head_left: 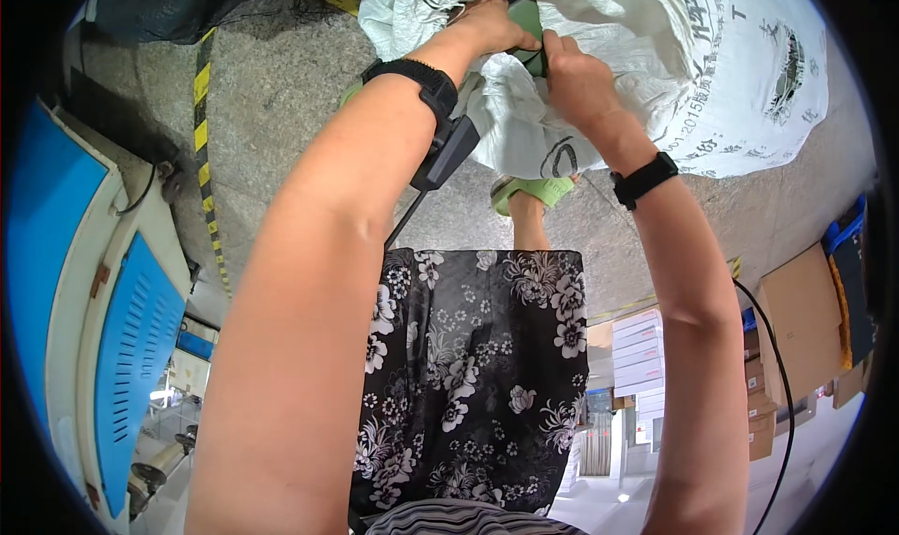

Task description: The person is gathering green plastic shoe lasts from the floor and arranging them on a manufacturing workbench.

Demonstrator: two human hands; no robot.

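A big white woven sack (637, 29) lies bunched on the floor ahead of me, its mouth gaping toward my hands. Inside the opening is a smooth green piece (526, 22), with a darker green part below it; its full shape is hidden. My left hand (489, 27) reaches over the sack's left rim and is closed on the green piece, thumb toward the right. Close beside it, my right hand (581, 81) has its fingers curled and pinched at the piece's right edge. The sack's folds hide some of the fingertips.
Black-and-yellow tape (202, 132) runs along the grey floor on the left. A blue and cream machine cabinet (140, 338) stands at the left. Cardboard boxes (796, 315) stand at the right. A green sandal (557, 191) is below the sack, and a black bag (140, 10) lies far left.
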